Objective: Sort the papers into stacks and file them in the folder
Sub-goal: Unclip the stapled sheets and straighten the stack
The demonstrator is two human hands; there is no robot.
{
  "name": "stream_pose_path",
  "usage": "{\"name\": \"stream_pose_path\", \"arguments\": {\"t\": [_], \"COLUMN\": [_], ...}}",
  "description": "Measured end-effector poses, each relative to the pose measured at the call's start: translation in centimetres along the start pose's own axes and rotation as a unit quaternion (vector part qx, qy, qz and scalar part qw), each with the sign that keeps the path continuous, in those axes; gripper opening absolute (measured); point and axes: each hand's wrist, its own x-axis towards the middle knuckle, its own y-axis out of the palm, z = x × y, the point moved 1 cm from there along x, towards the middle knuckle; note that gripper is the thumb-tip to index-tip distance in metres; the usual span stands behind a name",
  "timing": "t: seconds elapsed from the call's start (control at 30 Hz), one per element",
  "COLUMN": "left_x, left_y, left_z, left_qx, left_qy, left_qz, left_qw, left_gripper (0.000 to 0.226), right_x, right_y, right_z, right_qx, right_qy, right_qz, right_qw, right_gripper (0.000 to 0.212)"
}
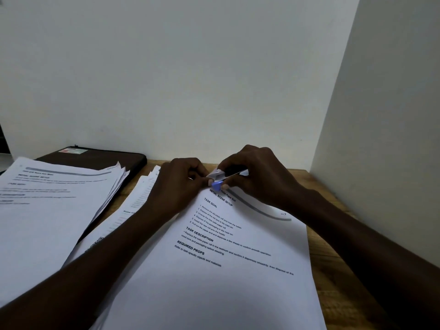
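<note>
1. A single view, from a camera worn on the person's head; it faces forward and down across the wooden table (333,270).
2. It sits near; both forearms come in from the lower edge; the left hand (177,184) and right hand (257,177) meet mid-frame at a small stapler (216,174), over the printed stack (214,282).
3. Wide-angle; bare wall (190,67) fills the upper half; the folder (100,159) lies far left.

At the centre of the frame, the left hand (181,179) pinches the top corner of the printed stack (214,270), and the right hand (252,172) grips a small silver-blue tool (222,176) there. At left, a second stack (47,210) partly covers a dark folder (100,159).
</note>
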Motion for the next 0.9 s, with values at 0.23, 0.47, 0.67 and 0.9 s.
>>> {"name": "stream_pose_path", "arguments": {"t": [0.23, 0.47, 0.67, 0.9], "left_x": [0.1, -0.1, -0.4, -0.5], "left_y": [-0.1, 0.3, 0.3, 0.3], "left_z": [0.1, -0.3, -0.6, -1.1], "left_qx": [-0.003, 0.061, 0.034, 0.077], "left_qy": [-0.002, -0.006, 0.033, 0.082], "left_qz": [0.020, 0.135, 0.061, 0.010], "left_qw": [1.000, 0.989, 0.997, 0.994], "left_gripper": [0.016, 0.069, 0.025, 0.014], "right_x": [0.0, 0.0, -0.2, -0.2], "right_y": [-0.1, 0.0, 0.5, 0.8], "right_z": [0.2, 0.1, 0.3, 0.3], "right_qx": [-0.005, -0.015, -0.021, -0.022], "right_qy": [0.011, 0.013, -0.007, -0.020], "right_qz": [0.000, 0.008, 0.001, -0.034], "right_qw": [1.000, 1.000, 1.000, 0.999], "right_gripper": [0.026, 0.029, 0.026, 0.020]}}
